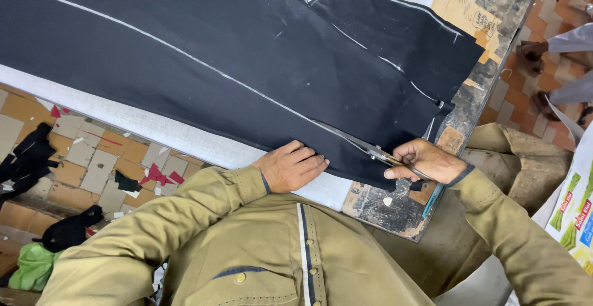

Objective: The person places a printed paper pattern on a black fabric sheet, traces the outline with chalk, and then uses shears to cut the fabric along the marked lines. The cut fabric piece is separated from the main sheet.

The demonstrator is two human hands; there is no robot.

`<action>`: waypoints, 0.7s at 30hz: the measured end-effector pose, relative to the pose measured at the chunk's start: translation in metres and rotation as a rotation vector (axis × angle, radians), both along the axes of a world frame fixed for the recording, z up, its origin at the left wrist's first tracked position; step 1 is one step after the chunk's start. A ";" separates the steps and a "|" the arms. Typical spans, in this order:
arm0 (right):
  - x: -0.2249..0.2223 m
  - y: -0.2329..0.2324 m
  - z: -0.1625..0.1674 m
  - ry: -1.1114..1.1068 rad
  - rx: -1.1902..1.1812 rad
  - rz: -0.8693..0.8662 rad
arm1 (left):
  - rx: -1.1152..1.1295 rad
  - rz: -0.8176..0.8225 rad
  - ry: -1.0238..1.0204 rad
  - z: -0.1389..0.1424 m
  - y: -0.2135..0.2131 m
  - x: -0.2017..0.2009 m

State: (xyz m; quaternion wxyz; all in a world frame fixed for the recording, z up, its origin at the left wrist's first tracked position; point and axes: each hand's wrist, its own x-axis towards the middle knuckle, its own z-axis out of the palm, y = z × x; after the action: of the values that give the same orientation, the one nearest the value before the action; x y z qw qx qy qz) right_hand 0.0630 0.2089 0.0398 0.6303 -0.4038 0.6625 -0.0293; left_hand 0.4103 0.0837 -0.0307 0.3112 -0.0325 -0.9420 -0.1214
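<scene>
Near the worn table's (395,210) edge, the left hand (290,167) presses flat on matte black cloth (216,46) (chalk-lined); the right hand (426,161) grips steel scissors (370,151), above a tiled floor (92,164).

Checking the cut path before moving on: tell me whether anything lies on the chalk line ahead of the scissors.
Nothing visible does. The scissors in the right hand sit on the chalk line, which runs bare across the black cloth. The left hand presses the cloth beside the line, not on it.
</scene>
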 end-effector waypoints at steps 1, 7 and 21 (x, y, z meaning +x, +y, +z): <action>0.003 -0.003 0.001 0.002 0.008 -0.005 | -0.002 0.004 0.007 0.001 0.000 0.001; 0.013 -0.014 0.009 -0.034 0.052 -0.042 | -0.013 0.007 0.026 -0.002 -0.004 0.004; 0.023 -0.027 0.010 0.047 0.124 -0.044 | -0.010 0.014 0.035 -0.006 -0.012 0.009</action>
State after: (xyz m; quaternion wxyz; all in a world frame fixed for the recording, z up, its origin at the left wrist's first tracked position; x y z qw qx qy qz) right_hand 0.0855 0.1821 0.0498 0.6374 -0.3499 0.6865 0.0076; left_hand 0.4191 0.0716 -0.0371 0.3285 -0.0297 -0.9371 -0.1142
